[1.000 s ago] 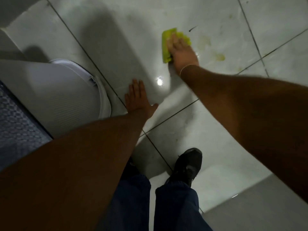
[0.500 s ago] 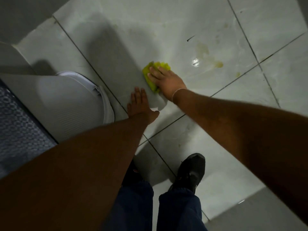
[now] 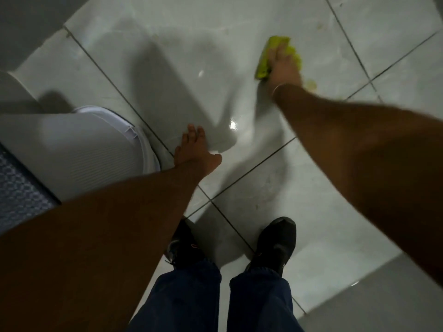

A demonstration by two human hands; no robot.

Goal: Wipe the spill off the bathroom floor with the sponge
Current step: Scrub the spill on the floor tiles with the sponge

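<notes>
A yellow-green sponge [image 3: 263,62] lies flat on the pale tiled floor [image 3: 311,202] at the upper right, with my right hand [image 3: 284,68] pressed on top of it, fingers gripping it. A small yellowish spill stain [image 3: 311,84] shows on the tile just right of my right wrist. My left hand [image 3: 195,149] rests flat on the floor near the middle, fingers spread, holding nothing. The image is motion-blurred around the sponge.
A white toilet base [image 3: 115,144] stands at the left, close to my left hand. A patterned mat [image 3: 19,195] lies at the far left edge. My two black shoes [image 3: 278,243] and blue trouser legs are at the bottom. Dark grout lines cross the tiles.
My right hand has swept the sponge away from beside my left hand to the upper right, over the stained patch. My left hand has stayed planted on the floor.
</notes>
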